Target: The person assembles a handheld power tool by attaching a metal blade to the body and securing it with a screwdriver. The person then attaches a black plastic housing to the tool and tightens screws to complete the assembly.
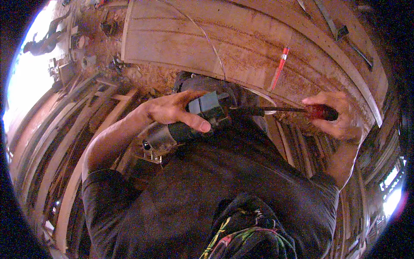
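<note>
My left hand [174,110] wraps round a handheld power tool [208,105] with a dark green and black body, its thumb lying along the near side. A greyish base with a metal bracket sticks out at the tool's lower left end. On the right, my right hand [343,118] grips the red and black handle of a screwdriver [291,109]. Its shaft points left at the tool's black end. Whether the tip touches the tool is too dark to tell. Both things are held close in front of my dark shirt.
A broad dusty wooden board [172,41] lies beyond my hands, with a red pencil-like stick [280,67] and a thin cord [202,32] on it. Long timber strips [71,190] are stacked on the left, with more at right. A square-like tool [340,32] lies at far right.
</note>
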Available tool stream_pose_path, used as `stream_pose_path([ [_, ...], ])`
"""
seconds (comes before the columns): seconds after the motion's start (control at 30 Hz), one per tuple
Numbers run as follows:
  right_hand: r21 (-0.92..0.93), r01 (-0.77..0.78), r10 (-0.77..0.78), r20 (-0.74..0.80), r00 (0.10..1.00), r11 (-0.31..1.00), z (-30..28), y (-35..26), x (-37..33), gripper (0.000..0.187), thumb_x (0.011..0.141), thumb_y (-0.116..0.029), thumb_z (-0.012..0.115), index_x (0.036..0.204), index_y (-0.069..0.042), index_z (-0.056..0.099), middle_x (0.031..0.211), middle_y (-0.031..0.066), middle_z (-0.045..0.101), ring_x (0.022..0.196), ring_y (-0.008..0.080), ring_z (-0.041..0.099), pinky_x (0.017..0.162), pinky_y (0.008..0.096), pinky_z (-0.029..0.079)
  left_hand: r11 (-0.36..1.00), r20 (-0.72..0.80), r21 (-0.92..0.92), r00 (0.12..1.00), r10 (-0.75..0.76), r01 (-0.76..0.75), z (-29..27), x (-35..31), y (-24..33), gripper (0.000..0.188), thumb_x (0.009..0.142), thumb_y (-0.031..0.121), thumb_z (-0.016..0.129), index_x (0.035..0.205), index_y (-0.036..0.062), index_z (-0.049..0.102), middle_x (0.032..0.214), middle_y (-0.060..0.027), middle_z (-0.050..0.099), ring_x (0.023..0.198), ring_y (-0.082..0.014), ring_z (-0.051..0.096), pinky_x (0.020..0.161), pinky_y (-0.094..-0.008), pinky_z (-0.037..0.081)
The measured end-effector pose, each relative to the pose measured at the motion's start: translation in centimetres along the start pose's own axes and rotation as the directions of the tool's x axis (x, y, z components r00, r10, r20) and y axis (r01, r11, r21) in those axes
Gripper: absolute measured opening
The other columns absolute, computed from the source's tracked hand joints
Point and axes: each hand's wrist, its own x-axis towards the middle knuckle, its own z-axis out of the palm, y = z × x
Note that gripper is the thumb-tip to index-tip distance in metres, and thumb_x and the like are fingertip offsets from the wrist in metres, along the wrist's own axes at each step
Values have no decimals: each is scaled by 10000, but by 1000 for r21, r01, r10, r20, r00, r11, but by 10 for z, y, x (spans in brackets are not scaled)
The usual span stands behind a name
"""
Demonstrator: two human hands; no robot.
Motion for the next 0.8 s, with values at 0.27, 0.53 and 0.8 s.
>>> stream_pose_path([
  [0.27, 46, 94, -92, -50, 994, 994, 3, 15, 0, 478, 639, -181, 748, 1106, -83, 727, 855, 87, 711, 730, 239, 687, 648, 337, 510, 999, 79, -52, 997, 10, -6, -1, 4, 4, 869, 766, 392, 879, 1424, -18, 487, 1235, -95, 689, 1135, -197, 613, 1015, -348, 469],
  [0.53, 86, 169, -163, -78, 984, 982, 6, 16, 7, 449, 632, -143, 745, 1076, -76, 737, 780, 72, 693, 659, 228, 669, 605, 328, 502, 999, 73, -43, 997, -20, 24, -1, 7, 7, 932, 743, 418, 890, 1437, -41, 470, 1254, -120, 679, 1154, -210, 611, 1028, -345, 460],
  [0.8, 48, 132, -130, -29, 991, 990, 3, 6, 8, 452, 631, -74, 736, 1083, -74, 739, 862, 65, 702, 797, 227, 686, 738, 338, 522, 998, 38, 7, 998, -59, 58, 1, 5, 5, 953, 734, 427, 892, 1443, -47, 466, 1276, -130, 668, 1183, -226, 598, 1044, -351, 448],
])
